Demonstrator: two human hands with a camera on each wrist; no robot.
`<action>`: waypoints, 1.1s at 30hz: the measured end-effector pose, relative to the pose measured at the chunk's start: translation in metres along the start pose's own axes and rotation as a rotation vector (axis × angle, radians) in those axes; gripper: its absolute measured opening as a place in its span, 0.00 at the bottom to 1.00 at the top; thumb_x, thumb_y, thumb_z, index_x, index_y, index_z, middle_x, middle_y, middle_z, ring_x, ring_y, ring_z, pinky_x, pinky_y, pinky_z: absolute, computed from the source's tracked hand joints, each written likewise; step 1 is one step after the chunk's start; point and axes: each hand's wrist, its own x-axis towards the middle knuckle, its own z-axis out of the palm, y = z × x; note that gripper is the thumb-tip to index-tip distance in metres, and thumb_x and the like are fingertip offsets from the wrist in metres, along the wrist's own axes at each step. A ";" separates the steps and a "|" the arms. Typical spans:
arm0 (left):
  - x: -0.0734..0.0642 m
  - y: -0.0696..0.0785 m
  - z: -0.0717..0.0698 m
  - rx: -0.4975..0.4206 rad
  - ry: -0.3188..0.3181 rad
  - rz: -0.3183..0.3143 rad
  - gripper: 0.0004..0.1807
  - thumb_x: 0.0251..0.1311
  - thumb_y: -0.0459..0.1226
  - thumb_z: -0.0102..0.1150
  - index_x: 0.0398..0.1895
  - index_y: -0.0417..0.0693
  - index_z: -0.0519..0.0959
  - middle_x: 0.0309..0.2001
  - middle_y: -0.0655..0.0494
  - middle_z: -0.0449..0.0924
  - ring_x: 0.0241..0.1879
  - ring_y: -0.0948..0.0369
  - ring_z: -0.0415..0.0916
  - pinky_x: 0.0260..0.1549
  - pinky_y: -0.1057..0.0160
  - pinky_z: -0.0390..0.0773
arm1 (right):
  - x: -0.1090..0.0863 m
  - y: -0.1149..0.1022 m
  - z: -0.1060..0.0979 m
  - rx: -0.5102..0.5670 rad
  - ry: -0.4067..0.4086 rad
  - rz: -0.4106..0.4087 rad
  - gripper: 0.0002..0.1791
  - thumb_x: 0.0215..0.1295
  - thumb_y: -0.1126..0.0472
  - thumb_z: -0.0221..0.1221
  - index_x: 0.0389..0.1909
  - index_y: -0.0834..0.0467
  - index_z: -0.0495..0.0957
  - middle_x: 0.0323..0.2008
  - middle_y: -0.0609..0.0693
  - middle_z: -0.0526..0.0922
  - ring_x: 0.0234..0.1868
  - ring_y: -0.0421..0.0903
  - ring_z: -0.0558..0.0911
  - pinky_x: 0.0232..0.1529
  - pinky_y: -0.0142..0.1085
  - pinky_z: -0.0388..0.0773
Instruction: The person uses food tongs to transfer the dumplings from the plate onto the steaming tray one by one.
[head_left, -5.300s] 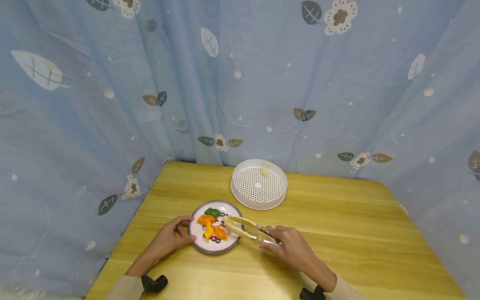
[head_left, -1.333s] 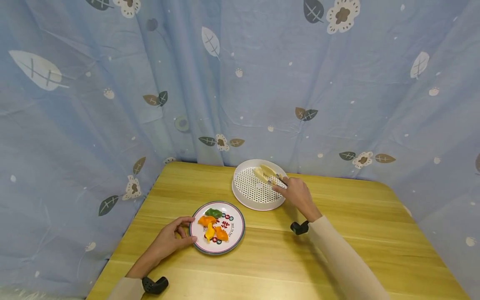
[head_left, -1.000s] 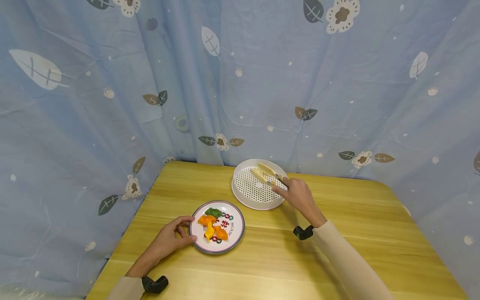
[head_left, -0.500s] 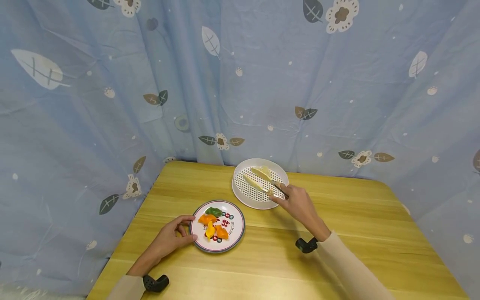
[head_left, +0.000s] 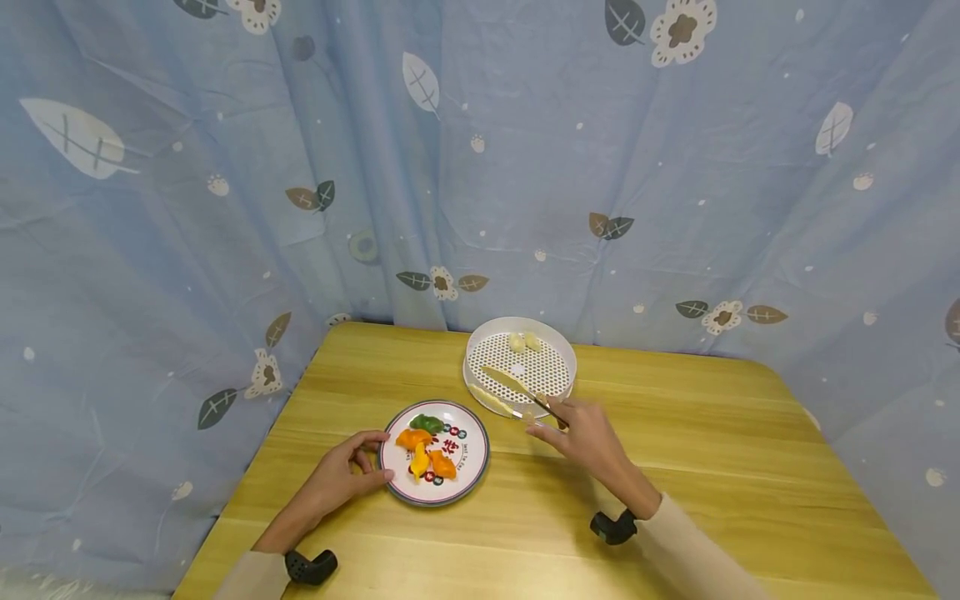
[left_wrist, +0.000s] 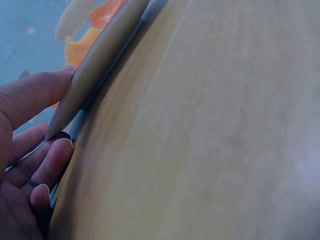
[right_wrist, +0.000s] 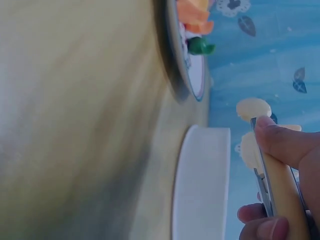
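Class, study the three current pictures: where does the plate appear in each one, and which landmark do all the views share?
Head: the plate is just left of centre, in the lower half, with the left hand at its rim.
Left wrist: upper left, seen edge-on and slanting up to the top edge.
Right wrist: right of centre, cut off by the top edge.
Shared landmark: orange pieces on the plate.

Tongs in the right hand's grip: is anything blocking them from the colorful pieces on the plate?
Nothing visible. The tongs hang over the strainer, with only bare table before the plate; the left grip holds the plate's opposite edge, out of the way.
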 end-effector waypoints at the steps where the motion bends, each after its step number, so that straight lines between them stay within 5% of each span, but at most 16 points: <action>1: 0.000 0.000 0.000 -0.001 0.001 -0.002 0.34 0.54 0.43 0.80 0.64 0.54 0.78 0.51 0.49 0.77 0.36 0.55 0.73 0.38 0.63 0.72 | -0.002 -0.001 0.001 0.010 -0.006 0.006 0.29 0.57 0.41 0.73 0.53 0.57 0.88 0.19 0.42 0.67 0.21 0.35 0.61 0.22 0.31 0.61; 8: 0.000 -0.002 0.001 0.004 -0.005 -0.011 0.34 0.54 0.44 0.79 0.65 0.54 0.77 0.51 0.49 0.77 0.37 0.55 0.73 0.38 0.63 0.72 | -0.015 -0.007 0.006 0.019 -0.031 0.053 0.37 0.57 0.37 0.72 0.60 0.58 0.84 0.19 0.41 0.66 0.21 0.33 0.60 0.23 0.30 0.62; 21: 0.002 -0.005 0.000 0.009 -0.001 -0.028 0.34 0.52 0.46 0.80 0.64 0.58 0.78 0.51 0.50 0.77 0.37 0.53 0.73 0.35 0.63 0.73 | -0.033 -0.022 0.008 0.098 -0.061 0.040 0.31 0.56 0.36 0.71 0.52 0.56 0.88 0.20 0.47 0.71 0.21 0.32 0.60 0.21 0.28 0.59; 33: 0.002 -0.003 -0.001 0.011 -0.012 -0.002 0.33 0.54 0.45 0.80 0.64 0.56 0.78 0.53 0.48 0.76 0.37 0.53 0.73 0.34 0.63 0.73 | -0.053 -0.038 0.006 0.128 -0.137 0.053 0.39 0.59 0.32 0.67 0.61 0.57 0.83 0.20 0.44 0.68 0.22 0.31 0.59 0.22 0.29 0.61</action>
